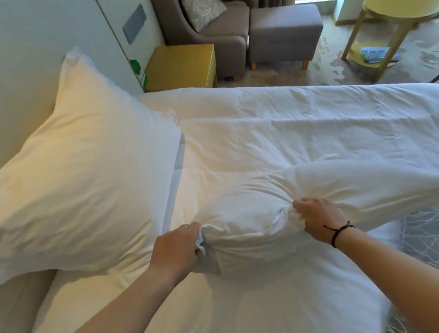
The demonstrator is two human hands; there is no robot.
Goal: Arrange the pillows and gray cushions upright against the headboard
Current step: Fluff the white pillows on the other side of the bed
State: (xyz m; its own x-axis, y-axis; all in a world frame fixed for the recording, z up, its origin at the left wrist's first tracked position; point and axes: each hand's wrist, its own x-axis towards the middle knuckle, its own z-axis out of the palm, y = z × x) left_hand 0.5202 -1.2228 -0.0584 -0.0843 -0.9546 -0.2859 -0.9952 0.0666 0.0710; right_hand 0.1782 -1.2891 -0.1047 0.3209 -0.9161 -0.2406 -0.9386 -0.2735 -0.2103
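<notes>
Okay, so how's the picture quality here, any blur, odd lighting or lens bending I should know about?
Head view: warm yellowish light falls on the upright pillow near the headboard, while the duvet looks cooler white. The pillow being gripped smears into motion blur toward its right end. Wide-angle bending curves the bed edge and the round yellow table. Both hands, left hand and right hand, are fairly sharp.

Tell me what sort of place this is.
Probably a hotel room: a bed made up in plain white linen, a gray armchair with matching footstool by the window, and a yellow bedside cabinet.
</notes>
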